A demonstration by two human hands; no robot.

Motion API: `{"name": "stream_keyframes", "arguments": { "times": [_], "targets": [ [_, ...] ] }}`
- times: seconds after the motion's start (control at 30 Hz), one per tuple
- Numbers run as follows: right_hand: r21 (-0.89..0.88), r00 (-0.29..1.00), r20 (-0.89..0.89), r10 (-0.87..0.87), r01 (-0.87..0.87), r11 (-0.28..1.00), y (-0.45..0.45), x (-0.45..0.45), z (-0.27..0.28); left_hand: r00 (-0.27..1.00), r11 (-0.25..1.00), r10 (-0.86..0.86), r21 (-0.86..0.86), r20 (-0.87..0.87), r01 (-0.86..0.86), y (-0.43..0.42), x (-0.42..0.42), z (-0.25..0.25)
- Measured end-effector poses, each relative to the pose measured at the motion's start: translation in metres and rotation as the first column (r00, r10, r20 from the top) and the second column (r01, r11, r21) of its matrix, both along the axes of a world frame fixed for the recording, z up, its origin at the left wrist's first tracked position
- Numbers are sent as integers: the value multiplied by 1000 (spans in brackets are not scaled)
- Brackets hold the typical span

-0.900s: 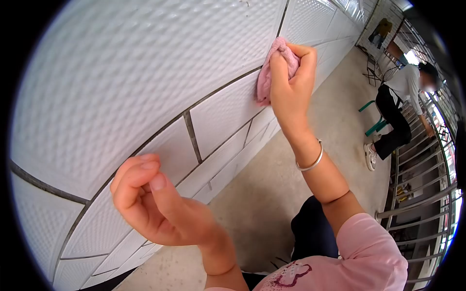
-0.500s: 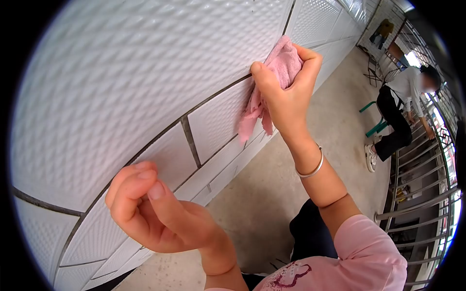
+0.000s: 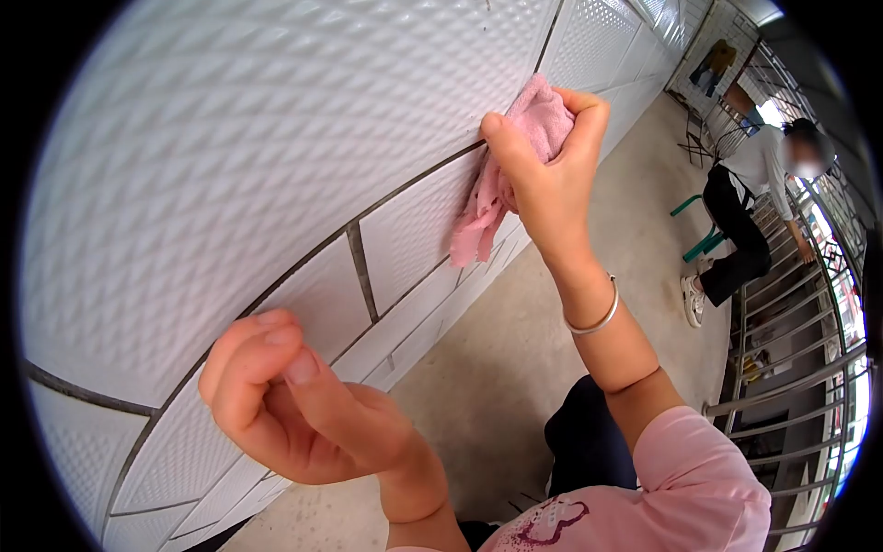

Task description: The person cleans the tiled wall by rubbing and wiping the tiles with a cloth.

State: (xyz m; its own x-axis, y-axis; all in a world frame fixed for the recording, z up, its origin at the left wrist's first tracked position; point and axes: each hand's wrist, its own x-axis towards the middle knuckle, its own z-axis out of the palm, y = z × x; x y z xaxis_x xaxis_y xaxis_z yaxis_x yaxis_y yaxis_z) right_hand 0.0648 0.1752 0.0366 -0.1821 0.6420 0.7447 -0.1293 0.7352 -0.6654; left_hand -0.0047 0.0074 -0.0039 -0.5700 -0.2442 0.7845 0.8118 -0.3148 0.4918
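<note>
My right hand [image 3: 556,189] grips a crumpled pink cloth [image 3: 541,124] between thumb and fingers and presses it to the white tiled wall [image 3: 276,166], by a dark grout line. A loose, ragged end of the cloth hangs below the hand. Lower down, my left hand [image 3: 303,396] is beside the wall with its fingers curled in and the thumb close to the index fingertip. Nothing shows in it. Whether its knuckles touch the tile, I cannot tell.
A concrete floor [image 3: 497,350] runs along the wall's foot. At the right, a person [image 3: 745,198] in a white top and dark trousers is by a green stool [image 3: 704,244], one hand at the metal railing [image 3: 782,405]. A folding chair [image 3: 696,138] stands farther back.
The view has shifted slightly, so the person and railing appear a little farther left. My right hand and the cloth are at nearly the same place on the wall. My left hand stays curled.
</note>
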Motion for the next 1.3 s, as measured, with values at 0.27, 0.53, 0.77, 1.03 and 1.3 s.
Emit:
{"name": "stream_keyframes", "arguments": {
  "times": [0.27,0.53,0.77,1.03,1.3],
  "targets": [
    [-8,999,46,-5,6,1000,-1,2,4,997,997,-71,26,28,70,-1,2,3],
    [-19,998,47,36,-35,999,-2,2,3,994,995,-97,44,45,95,-2,3,5],
    [3,999,25,21,-21,1000,-1,0,1,996,997,-74,7,57,74,-3,2,6],
    [32,998,38,40,-42,999,3,0,-1,994,996,-82,21,77,81,-3,3,8],
    [9,998,36,55,-55,998,4,-2,-1,988,988,-139,80,74,133,-2,4,6]
  ]
}}
